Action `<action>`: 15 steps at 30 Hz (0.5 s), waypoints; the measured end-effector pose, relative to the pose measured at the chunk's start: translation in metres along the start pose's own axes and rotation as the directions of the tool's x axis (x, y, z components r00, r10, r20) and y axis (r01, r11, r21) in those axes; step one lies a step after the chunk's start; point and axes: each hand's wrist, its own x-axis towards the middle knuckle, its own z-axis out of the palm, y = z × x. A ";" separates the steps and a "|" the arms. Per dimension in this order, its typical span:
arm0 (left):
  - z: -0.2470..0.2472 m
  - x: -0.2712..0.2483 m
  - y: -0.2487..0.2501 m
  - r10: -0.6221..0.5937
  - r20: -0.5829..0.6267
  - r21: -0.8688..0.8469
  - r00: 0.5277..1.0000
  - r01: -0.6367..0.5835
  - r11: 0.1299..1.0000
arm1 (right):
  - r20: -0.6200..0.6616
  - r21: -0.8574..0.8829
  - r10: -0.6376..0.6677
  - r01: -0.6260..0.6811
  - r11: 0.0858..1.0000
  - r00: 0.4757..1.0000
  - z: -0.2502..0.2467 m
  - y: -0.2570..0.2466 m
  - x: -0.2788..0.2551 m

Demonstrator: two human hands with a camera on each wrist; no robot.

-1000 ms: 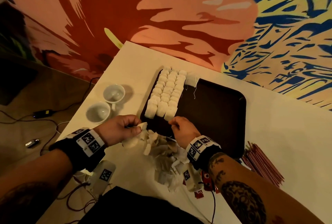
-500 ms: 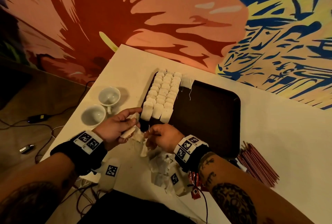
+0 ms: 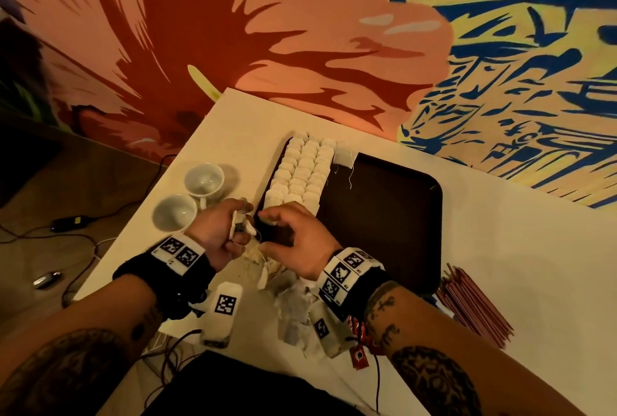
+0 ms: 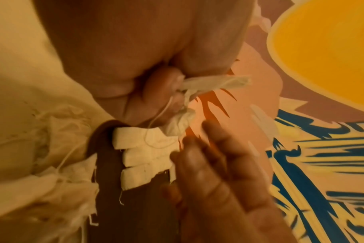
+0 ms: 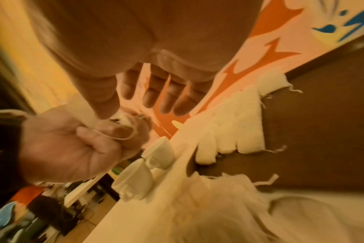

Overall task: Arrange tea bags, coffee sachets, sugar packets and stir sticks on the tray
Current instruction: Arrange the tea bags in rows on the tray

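A dark brown tray [image 3: 394,215] lies on the white table. Three neat rows of white tea bags [image 3: 303,175] fill its left part. My left hand [image 3: 242,223] hovers just left of the tray's near-left corner and grips a crumpled tea bag [image 4: 216,82] with a loose string. My right hand [image 3: 277,225] is over that same corner, right beside the left. Its fingers [image 5: 166,102] are straight and spread, and its thumb nearly touches the held bag. A heap of loose tea bags [image 3: 283,285] lies on the table under both wrists. Red stir sticks [image 3: 474,309] lie right of the tray.
Two white cups [image 3: 203,178] [image 3: 175,212] stand near the table's left edge, close to my left hand. Red sachets [image 3: 357,332] peek out under my right wrist. The painted wall [image 3: 334,48] runs along the table's far side. Cables lie on the floor at the left.
My right hand left the pile and moved left to meet the left hand at the tray's corner, its fingers opening. The left hand lifted its tea bag a little toward the tray.
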 end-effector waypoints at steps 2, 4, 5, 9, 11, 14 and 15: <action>0.014 -0.003 -0.002 0.097 -0.029 0.142 0.995 -0.092 0.986 | -0.002 0.043 -0.094 0.094 0.995 0.996 0.001 -0.011 0.003; 0.027 -0.007 -0.004 0.050 0.021 0.003 0.999 -0.050 0.999 | -0.014 0.044 -0.124 0.125 0.991 0.992 0.000 -0.018 0.006; 0.028 -0.006 -0.007 0.024 0.025 0.001 0.999 -0.024 1.000 | -0.034 0.033 -0.120 0.121 0.992 0.992 -0.001 -0.019 0.007; 0.034 -0.006 -0.013 0.019 0.040 0.128 0.999 -0.024 0.991 | -0.107 0.062 -0.099 0.106 0.992 0.989 -0.007 -0.017 0.007; 0.037 -0.013 -0.011 -0.065 0.101 0.082 0.993 0.057 0.995 | -0.131 0.081 -0.118 0.129 0.988 0.984 -0.009 -0.015 0.005; 0.038 -0.026 -0.008 -0.116 0.198 0.026 0.973 0.113 0.993 | -0.095 0.073 -0.125 0.132 0.989 0.988 -0.011 -0.016 0.001; 0.037 -0.025 -0.011 -0.088 0.224 0.005 0.970 0.089 0.996 | -0.089 0.074 -0.134 0.140 0.987 0.987 -0.011 -0.017 0.000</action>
